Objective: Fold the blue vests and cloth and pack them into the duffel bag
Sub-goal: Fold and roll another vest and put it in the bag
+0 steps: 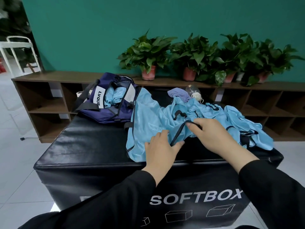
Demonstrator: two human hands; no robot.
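A light blue mesh vest (148,121) with black trim lies spread on the black soft box (85,146). My left hand (162,147) rests flat on its near edge, fingers straight. My right hand (209,134) pinches the vest's black trim strap just right of the left hand. More blue vests (239,123) lie heaped to the right. A purple cloth (179,95) lies behind the heap. The navy duffel bag (105,104) stands open at the box's far left, with rolled blue vests (114,96) inside it.
A clear bottle with a white cap (195,94) lies behind the purple cloth. A low wooden shelf (49,96) runs along the green wall with several potted plants (148,55) on top. A white metal frame (18,52) stands at far left.
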